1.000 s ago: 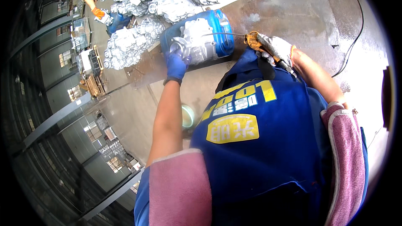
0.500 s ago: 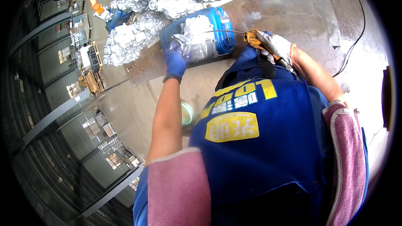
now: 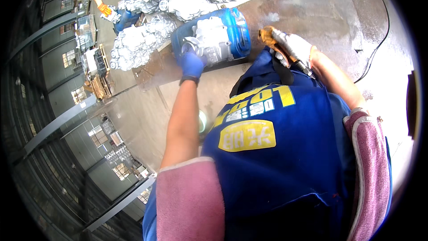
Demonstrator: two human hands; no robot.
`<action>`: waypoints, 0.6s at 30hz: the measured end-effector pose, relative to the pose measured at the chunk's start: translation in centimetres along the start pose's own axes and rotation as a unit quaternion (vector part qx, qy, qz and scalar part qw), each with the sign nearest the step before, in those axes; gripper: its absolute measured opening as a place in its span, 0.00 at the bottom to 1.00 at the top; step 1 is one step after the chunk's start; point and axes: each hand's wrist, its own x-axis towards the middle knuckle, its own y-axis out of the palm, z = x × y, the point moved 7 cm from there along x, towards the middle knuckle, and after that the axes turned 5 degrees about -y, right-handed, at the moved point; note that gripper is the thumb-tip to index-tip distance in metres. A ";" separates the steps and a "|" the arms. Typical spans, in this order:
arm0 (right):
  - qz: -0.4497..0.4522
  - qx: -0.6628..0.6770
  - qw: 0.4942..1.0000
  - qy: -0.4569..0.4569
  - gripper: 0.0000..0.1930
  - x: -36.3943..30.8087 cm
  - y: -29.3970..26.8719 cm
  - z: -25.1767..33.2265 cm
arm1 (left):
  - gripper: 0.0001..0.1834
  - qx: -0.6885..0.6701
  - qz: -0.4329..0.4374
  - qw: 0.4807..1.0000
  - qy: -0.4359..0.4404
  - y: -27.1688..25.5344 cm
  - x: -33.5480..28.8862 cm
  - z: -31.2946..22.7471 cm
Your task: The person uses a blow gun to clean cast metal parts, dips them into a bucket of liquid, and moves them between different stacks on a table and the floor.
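Note:
A silver metal casting lies on a blue plastic drum that is on its side in front of me. My left hand, in a blue glove, is closed on the round collar at the casting's near left end; the fingers are partly blurred. To the right of the drum, my right hand, in a white glove, is wrapped round an orange and grey handheld power tool. The tool's front end is apart from the casting, and its metal coupling points down toward my apron.
Many silver castings are heaped beyond and left of the drum. At the far left another person's orange-gloved hand holds a casting. A black cable curves along the right. A pale green round container stands beside my left forearm.
The tool has turned in my right hand, and the thin rod that reached from it to the casting no longer shows there. My left hand has shifted slightly right and nearer.

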 end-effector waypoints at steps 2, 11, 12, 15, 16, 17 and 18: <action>-0.010 0.114 0.993 0.018 0.28 -1.0 -0.1 1.2 | 0.37 -0.018 0.031 0.994 -0.100 1.4 0.2 1.8; -0.001 -0.096 0.994 -0.056 0.29 -4.0 -0.6 4.9 | 0.17 -0.349 0.169 0.919 -0.067 4.1 3.1 13.0; 0.024 -0.138 0.987 -0.079 0.29 -4.3 0.6 5.7 | 0.16 -0.010 0.035 0.988 0.148 2.9 1.9 17.1; 0.002 -0.227 0.973 -0.049 0.30 -6.0 1.7 7.5 | 0.20 -0.168 0.073 0.978 0.102 3.1 2.6 17.6; 0.004 -0.219 0.975 -0.046 0.29 -6.2 1.5 7.6 | 0.24 -0.246 0.080 0.964 0.064 2.6 2.6 17.5; 0.004 -0.210 0.977 -0.041 0.29 -6.2 1.4 7.5 | 0.26 -0.440 0.110 0.887 -0.093 2.8 2.9 17.5; 0.008 -0.200 0.979 -0.040 0.29 -6.3 1.4 7.4 | 0.28 -0.599 0.129 0.751 -0.249 3.3 2.3 17.3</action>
